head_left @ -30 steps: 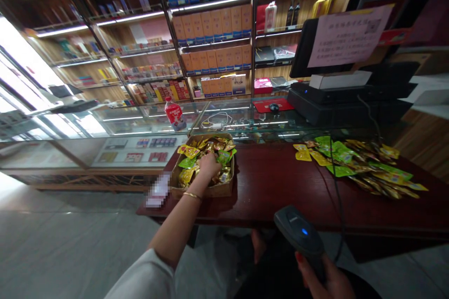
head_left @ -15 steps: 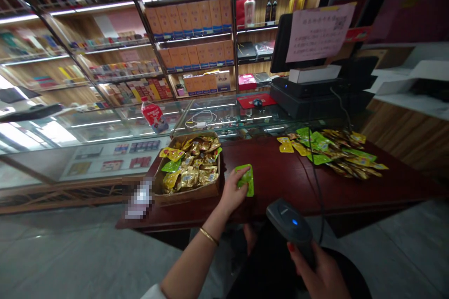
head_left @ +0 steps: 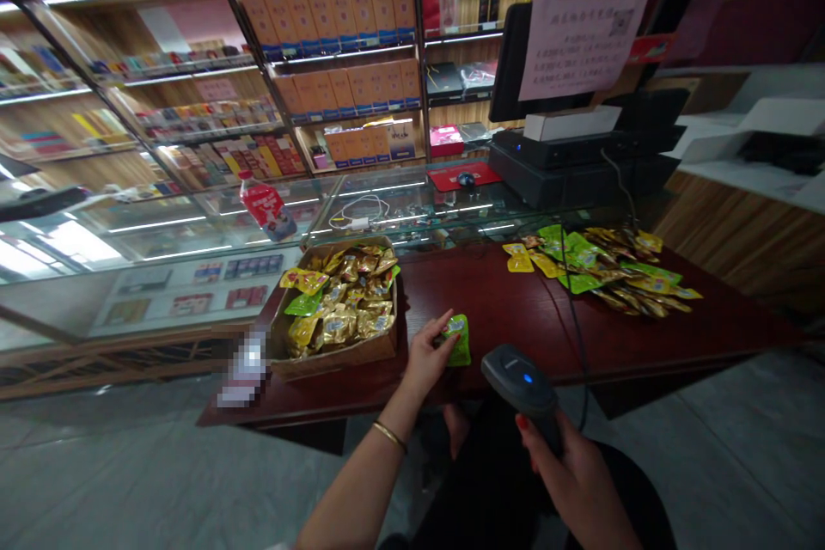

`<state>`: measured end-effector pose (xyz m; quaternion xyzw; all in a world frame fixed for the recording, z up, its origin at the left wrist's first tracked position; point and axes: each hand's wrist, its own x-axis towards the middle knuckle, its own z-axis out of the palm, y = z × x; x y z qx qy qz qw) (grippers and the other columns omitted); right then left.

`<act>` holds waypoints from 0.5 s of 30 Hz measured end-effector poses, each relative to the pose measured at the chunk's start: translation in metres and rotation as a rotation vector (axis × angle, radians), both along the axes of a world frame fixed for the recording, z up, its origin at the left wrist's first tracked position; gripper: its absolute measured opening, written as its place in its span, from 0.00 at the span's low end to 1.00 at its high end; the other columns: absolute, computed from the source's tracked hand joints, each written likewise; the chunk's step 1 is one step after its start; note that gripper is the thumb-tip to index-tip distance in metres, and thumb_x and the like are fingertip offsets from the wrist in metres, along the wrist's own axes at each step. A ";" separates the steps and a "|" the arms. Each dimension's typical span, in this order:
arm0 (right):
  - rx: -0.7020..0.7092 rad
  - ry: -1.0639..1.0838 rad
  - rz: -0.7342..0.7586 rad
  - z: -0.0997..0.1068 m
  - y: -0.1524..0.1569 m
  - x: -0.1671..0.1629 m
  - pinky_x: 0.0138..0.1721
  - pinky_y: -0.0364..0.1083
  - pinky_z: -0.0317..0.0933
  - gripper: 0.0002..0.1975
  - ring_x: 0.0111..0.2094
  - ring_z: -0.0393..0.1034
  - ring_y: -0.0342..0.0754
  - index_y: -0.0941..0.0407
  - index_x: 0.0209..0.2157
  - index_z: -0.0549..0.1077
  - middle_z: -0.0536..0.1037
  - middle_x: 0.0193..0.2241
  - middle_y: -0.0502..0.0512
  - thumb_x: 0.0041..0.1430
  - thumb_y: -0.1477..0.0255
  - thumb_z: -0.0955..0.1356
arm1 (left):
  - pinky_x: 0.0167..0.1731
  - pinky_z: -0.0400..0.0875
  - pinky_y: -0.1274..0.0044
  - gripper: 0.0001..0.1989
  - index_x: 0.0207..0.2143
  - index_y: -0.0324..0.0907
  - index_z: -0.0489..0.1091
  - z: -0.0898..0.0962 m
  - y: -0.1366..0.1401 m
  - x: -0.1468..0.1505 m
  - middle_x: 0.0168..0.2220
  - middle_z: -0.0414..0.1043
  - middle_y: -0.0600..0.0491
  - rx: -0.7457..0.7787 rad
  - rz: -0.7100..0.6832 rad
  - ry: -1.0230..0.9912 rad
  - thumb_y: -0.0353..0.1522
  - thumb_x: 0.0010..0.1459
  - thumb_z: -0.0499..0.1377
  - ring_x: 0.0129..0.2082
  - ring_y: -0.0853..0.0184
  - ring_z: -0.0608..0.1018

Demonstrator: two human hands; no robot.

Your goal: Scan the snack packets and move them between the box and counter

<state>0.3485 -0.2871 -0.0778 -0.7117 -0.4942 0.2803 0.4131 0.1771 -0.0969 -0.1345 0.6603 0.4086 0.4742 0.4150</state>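
Note:
My left hand (head_left: 430, 354), with a gold bangle at the wrist, has its thumb and fingers at the left edge of a small green snack packet (head_left: 460, 342) on the dark red table. A pale label shows near the top of the packet. My right hand (head_left: 567, 468) is wrapped around the handle of a black barcode scanner (head_left: 521, 380) with a blue light lit; its head points toward the packet. To the left stands an open cardboard box (head_left: 361, 354) of gold, yellow and green packets. A loose pile of similar packets (head_left: 580, 256) lies on the right.
The scanner's black cable (head_left: 576, 322) runs across the table (head_left: 477, 284). Behind are a glass counter (head_left: 309, 232) with a red-labelled bottle (head_left: 267, 208), a mouse (head_left: 465, 180) and a monitor (head_left: 511, 60). A pixelated object (head_left: 243, 374) sits at the left edge.
My left fingers have moved from lying across the green packet to its left edge, and its label now shows. The scanner has shifted slightly left. The whole view has turned a little.

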 end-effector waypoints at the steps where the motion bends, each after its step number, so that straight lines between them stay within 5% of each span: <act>1: 0.006 -0.008 -0.004 0.001 0.002 -0.001 0.22 0.43 0.65 0.25 0.19 0.73 0.50 0.53 0.35 0.77 0.76 0.16 0.50 0.61 0.46 0.62 | 0.45 0.70 0.75 0.24 0.56 0.44 0.73 -0.001 0.000 0.000 0.41 0.76 0.51 0.011 -0.004 0.014 0.33 0.56 0.64 0.41 0.66 0.76; 15: 0.011 -0.028 0.002 -0.001 0.003 0.000 0.22 0.44 0.67 0.27 0.20 0.74 0.51 0.53 0.34 0.77 0.76 0.16 0.51 0.61 0.44 0.62 | 0.42 0.69 0.75 0.23 0.57 0.45 0.73 0.003 -0.001 0.001 0.37 0.73 0.51 0.050 -0.011 0.060 0.34 0.58 0.62 0.38 0.66 0.74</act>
